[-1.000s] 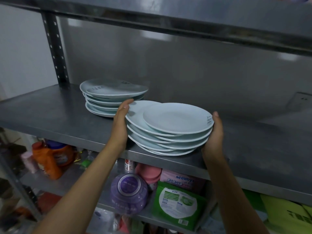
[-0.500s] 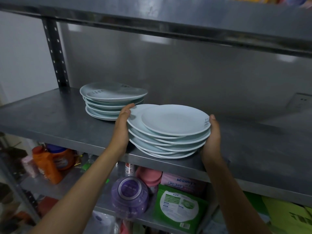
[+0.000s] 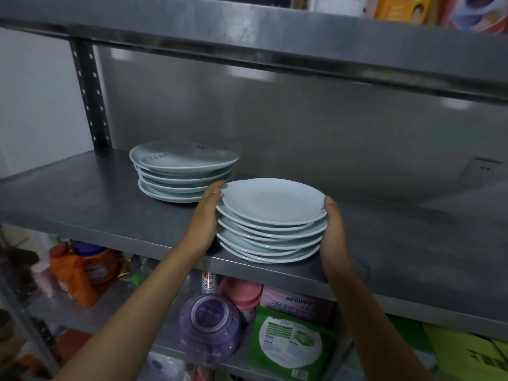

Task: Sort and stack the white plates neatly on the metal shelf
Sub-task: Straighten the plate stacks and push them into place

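Plates [image 3: 270, 213] beside second stack [image 3: 182, 171]

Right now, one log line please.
left hand: pressing front plate stack | right hand: pressing it | back plate stack: untouched

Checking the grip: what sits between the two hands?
In the head view, only the front plate stack, pressed between the left hand and right hand.

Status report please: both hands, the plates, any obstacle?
Left hand and right hand press front plate stack from both sides. Stack on metal shelf, near front edge. Second stack close behind-left.
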